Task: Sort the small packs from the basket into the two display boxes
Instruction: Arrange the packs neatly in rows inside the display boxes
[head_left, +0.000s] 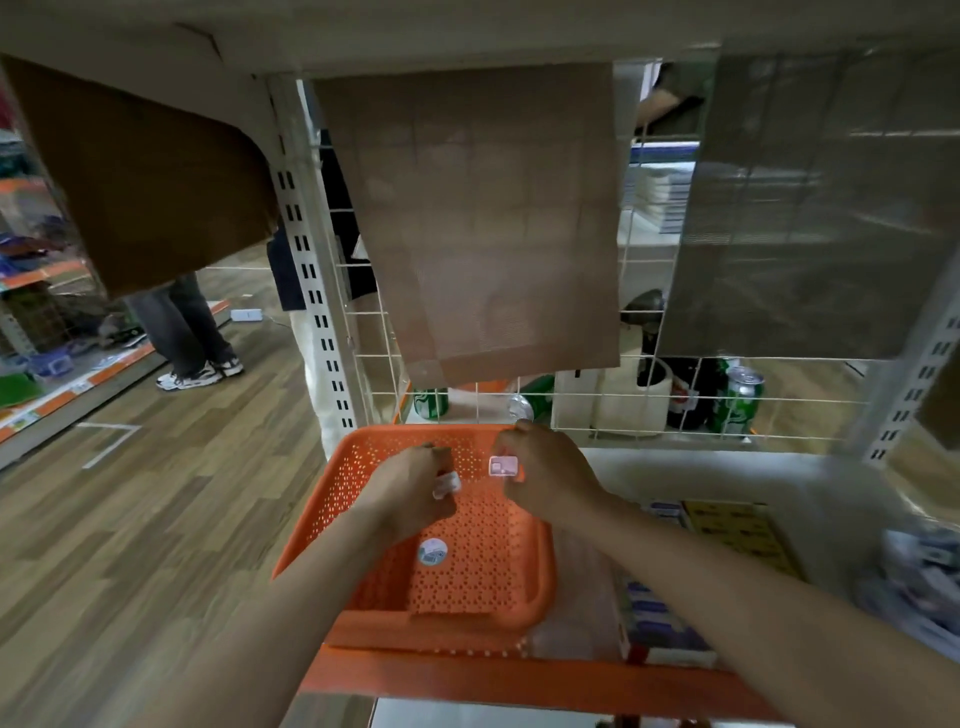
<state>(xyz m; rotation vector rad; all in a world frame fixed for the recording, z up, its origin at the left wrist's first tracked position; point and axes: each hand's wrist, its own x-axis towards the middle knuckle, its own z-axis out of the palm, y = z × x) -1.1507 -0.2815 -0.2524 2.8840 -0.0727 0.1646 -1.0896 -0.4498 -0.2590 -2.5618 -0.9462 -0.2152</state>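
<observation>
Near done, I'd say: basket (467, 571) looks bare, left grip (410, 486) and right grip (545, 475) each clamped on 1 pack (447, 484), boxes (743, 535) right of basket await both.

Green cans (742, 400) — hanging mesh mats (488, 218)

The white pack (447, 485) is blurred and partly hidden.
</observation>
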